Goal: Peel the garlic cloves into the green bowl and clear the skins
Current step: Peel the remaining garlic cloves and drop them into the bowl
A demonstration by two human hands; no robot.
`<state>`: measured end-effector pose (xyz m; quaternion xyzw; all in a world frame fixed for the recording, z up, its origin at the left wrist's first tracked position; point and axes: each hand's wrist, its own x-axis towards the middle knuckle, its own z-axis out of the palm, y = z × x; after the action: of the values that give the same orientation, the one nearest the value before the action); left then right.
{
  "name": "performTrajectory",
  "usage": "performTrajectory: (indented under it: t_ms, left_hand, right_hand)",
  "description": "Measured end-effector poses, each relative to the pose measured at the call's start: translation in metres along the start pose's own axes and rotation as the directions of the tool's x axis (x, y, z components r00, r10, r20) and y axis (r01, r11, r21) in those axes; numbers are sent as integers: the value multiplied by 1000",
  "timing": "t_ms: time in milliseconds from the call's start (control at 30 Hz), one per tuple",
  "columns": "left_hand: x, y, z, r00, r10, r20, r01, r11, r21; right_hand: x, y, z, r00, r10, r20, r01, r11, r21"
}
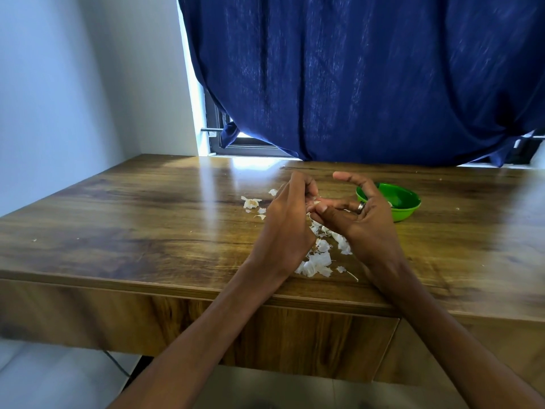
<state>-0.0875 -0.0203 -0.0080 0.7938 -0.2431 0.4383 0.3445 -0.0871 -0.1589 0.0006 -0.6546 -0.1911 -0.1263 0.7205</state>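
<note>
Pinching a garlic clove [316, 203] between curled fingertips, the left hand [287, 219] meets the right hand [358, 215], whose fingers also close on it. Loose skins [317, 262] lie beneath, near the table's [147, 219] front edge; the green bowl [405, 202] sits just behind the right hand.

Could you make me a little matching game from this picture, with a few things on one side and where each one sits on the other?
Things:
1. green bowl
2. garlic skins
3. blue curtain
4. ring

Places:
A. on a finger of the right hand
B. hanging behind the wooden table
C. on the table, just beyond the right hand
D. scattered on the table below and between the two hands

Pairs: 1-C, 2-D, 3-B, 4-A
</note>
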Motion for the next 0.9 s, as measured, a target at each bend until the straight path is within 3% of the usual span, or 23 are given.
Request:
performTrajectory:
  t_ms: [333,900]
  left_hand:
    - [2,-2,-3,999,19,-29,-20,998,-57]
    - [0,-4,-4,978,79,-193,-82,997,-10]
  right_hand:
    - [0,-4,1,995,-100,-21,97,988,-116]
    - [-2,-7,3,989,-149,-6,148,985,-88]
